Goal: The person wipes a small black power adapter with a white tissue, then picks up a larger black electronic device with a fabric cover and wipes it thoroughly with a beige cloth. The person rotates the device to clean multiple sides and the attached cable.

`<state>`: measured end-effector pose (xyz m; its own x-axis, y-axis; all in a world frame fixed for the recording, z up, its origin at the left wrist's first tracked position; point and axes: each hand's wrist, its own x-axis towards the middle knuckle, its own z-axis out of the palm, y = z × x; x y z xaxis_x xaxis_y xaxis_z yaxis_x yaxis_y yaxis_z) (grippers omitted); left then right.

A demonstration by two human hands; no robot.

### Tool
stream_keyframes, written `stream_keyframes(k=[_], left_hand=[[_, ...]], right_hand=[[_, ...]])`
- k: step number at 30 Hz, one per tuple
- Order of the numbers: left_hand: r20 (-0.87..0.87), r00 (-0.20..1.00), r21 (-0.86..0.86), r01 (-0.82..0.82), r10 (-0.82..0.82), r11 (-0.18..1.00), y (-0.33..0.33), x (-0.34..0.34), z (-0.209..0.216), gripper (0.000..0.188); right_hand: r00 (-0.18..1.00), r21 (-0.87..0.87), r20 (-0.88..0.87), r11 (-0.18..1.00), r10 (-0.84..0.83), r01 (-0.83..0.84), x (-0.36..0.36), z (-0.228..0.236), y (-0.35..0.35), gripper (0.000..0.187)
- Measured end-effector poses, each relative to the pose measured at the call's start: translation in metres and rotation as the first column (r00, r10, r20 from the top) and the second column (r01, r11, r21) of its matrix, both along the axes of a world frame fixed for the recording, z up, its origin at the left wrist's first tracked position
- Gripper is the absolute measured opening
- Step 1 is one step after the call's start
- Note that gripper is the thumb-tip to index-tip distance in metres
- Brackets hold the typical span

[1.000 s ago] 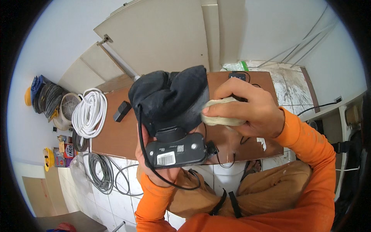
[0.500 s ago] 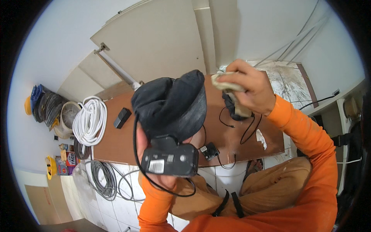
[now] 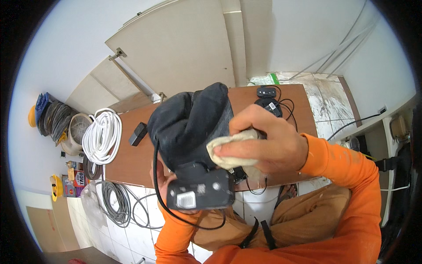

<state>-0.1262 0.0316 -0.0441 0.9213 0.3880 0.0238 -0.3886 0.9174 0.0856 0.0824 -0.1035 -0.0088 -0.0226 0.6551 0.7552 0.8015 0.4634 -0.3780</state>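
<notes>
A: Surface and room?
B: I get a brown board as the work surface; black box on its left part. White cable coil at the board's left end, grey cable coil on the tiled floor off its near-left corner. Pale panels stand past its far edge, shelving beyond its right end. Black device near its far-right corner, cables beside it.
A: Hands?
B: Left hand is wrapped on the underside of the dark cap, most fingers hidden from me. Cap is up over the board's middle; its black module overlaps the near edge in my view. Right hand pinches a folded cream cloth, over the board's right half.
A: Delta from half a second ago?
B: Right hand and cloth are down from over the board's far side, where they were clear of the cap. Cloth now overlaps the cap's lower-right edge; I can't confirm contact. The black device I see now was behind that hand. Left hand keeps its hold.
</notes>
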Motion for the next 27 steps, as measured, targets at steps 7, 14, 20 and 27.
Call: stream_keyframes(k=[7, 14, 20, 27], left_hand=[[-0.275, 0.928, 0.23, -0.19, 0.251, 0.954, -0.001, -0.01, -0.015, 0.051], [-0.297, 0.851, 0.487, -0.256, 0.434, 0.835, -0.005, -0.019, -0.022, 0.032], [-0.094, 0.928, 0.462, -0.279, 0.359, 0.842, -0.012, -0.015, -0.01, 0.035], [-0.074, 0.989, 0.118, -0.118, 0.127, 0.986, -0.01, 0.005, 0.012, 0.05]], right_hand=[[0.966, 0.013, -0.257, 1.0, 0.009, -0.006, 0.001, 0.004, 0.0, 0.032], [0.956, 0.042, -0.288, 0.997, -0.048, 0.063, 0.004, 0.01, 0.001, 0.029], [0.967, 0.003, -0.254, 0.999, -0.034, 0.036, 0.003, 0.009, 0.001, 0.032], [0.981, -0.042, -0.193, 0.999, 0.017, -0.025, -0.016, 0.003, 0.002, 0.038]])
